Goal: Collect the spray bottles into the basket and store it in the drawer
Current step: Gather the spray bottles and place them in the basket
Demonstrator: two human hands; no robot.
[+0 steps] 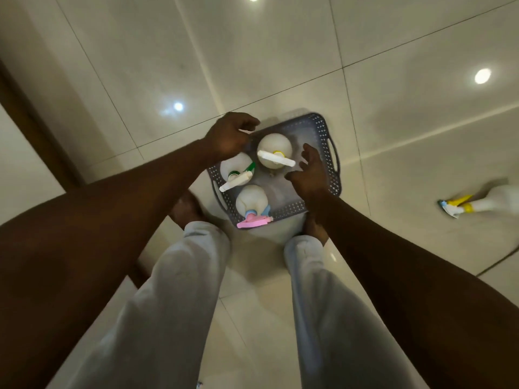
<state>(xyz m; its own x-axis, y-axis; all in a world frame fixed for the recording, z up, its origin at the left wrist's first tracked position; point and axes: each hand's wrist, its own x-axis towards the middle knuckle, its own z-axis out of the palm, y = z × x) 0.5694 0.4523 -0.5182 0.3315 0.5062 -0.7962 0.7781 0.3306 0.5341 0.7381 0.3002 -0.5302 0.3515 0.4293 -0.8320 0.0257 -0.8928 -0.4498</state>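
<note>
A grey perforated basket [323, 127] stands on the tiled floor in front of my feet. Three white spray bottles stand upright in it: one with a yellow collar [273, 143], one with a green collar [231, 165], and one with a pink trigger [250, 199]. My left hand [229, 136] hovers over the basket's far-left corner, fingers curled, holding nothing that I can see. My right hand [310, 171] is over the basket's right side, fingers spread, next to the yellow-collared bottle's nozzle. A fourth bottle with a yellow trigger [477, 204] lies on its side on the floor to the right.
Glossy cream floor tiles [280, 51] reflect ceiling lights. A dark wooden edge [33, 122] runs along the left. My legs in light trousers [174, 290] and bare feet stand just behind the basket.
</note>
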